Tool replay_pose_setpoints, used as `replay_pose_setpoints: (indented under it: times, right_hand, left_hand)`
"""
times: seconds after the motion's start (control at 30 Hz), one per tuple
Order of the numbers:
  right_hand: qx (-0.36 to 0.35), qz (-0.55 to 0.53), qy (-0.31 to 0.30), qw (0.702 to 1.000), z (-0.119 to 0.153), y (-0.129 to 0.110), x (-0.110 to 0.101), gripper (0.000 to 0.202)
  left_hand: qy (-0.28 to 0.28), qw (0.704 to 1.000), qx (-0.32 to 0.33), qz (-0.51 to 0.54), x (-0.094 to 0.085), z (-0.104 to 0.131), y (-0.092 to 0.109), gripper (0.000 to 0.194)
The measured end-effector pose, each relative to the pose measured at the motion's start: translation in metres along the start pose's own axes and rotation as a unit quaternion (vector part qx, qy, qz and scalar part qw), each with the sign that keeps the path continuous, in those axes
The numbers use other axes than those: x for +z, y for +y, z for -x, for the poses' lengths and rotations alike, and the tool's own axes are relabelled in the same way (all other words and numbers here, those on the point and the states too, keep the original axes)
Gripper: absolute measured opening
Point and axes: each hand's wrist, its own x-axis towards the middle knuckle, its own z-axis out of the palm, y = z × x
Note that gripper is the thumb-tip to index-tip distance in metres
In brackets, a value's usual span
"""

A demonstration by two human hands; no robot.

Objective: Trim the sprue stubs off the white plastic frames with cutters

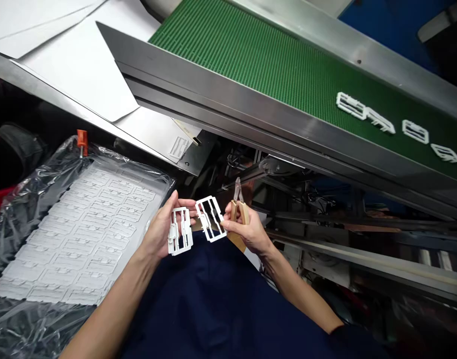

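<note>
My left hand (161, 224) holds a white plastic frame (172, 233) with long slots, its fingers stretched out behind the piece. In my right hand (255, 233) are two things. Thumb and fingertips pinch the edge of a second white plastic frame (203, 220), while a pair of nippers (245, 213) with tan handles sits among the fingers, its metal jaws pointing up and away from me. The two frames are side by side in front of my dark blue clothing, close together, with a narrow gap between them.
To the left, rows of similar white frames (96, 217) lie in a tray lined with clear plastic (11, 239), an orange clamp (82, 142) at its edge. A green conveyor belt (251, 60) carries several white parts (415, 131). White sheets (82, 60) cover a metal table.
</note>
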Motion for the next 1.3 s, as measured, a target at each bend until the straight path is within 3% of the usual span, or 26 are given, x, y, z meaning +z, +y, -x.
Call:
replay_pose_setpoints:
  times: [0.27, 0.4, 0.5, 0.57, 0.63, 0.77, 0.83, 0.93, 1.1, 1.2, 1.3]
  right_hand:
    - [-0.028, 0.18, 0.017, 0.983, 0.006, -0.022, 0.017, 0.019]
    - [-0.109, 0.368, 0.035, 0.923, 0.005, -0.021, 0.037, 0.02]
    - [-0.171, 0.472, -0.021, 0.865, 0.0, -0.013, 0.057, 0.026]
    - [-0.16, 0.492, -0.077, 0.852, -0.004, -0.006, 0.067, 0.019]
    - [-0.112, 0.474, -0.11, 0.867, -0.01, -0.002, 0.07, 0.013]
    - [-0.076, 0.438, -0.083, 0.892, -0.031, -0.003, 0.057, 0.02]
    - [-0.074, 0.44, -0.133, 0.885, -0.045, -0.005, 0.049, 0.023]
    - [-0.006, 0.401, -0.251, 0.881, -0.063, -0.005, 0.044, 0.022]
    - [0.077, 0.259, -0.297, 0.916, -0.084, 0.014, 0.048, 0.021]
    - [0.098, 0.189, -0.279, 0.937, -0.098, 0.029, 0.051, 0.027]
    - [0.104, 0.185, -0.262, 0.942, -0.118, 0.034, 0.057, 0.03]
  left_hand:
    - [-0.024, 0.999, 0.004, 0.045, -0.006, -0.008, -0.003, 0.041]
    - [0.022, 0.997, 0.056, 0.045, -0.006, -0.016, -0.01, 0.036]
    - [0.031, 0.995, 0.072, 0.068, -0.005, -0.025, -0.019, 0.036]
    - [0.019, 0.993, 0.047, 0.102, -0.007, -0.029, -0.025, 0.033]
    - [-0.001, 0.991, 0.011, 0.135, -0.01, -0.03, -0.032, 0.027]
    - [-0.05, 0.981, -0.057, 0.177, -0.018, -0.027, -0.047, 0.031]
    - [-0.066, 0.975, -0.09, 0.194, -0.02, -0.026, -0.055, 0.038]
    - [-0.073, 0.968, -0.118, 0.211, -0.02, -0.027, -0.063, 0.048]
    - [-0.059, 0.967, -0.1, 0.227, -0.031, -0.015, -0.063, 0.047]
    - [-0.005, 0.982, -0.067, 0.174, -0.045, -0.004, -0.068, 0.043]
    - [0.04, 0.99, -0.021, 0.132, -0.06, -0.007, -0.075, 0.051]
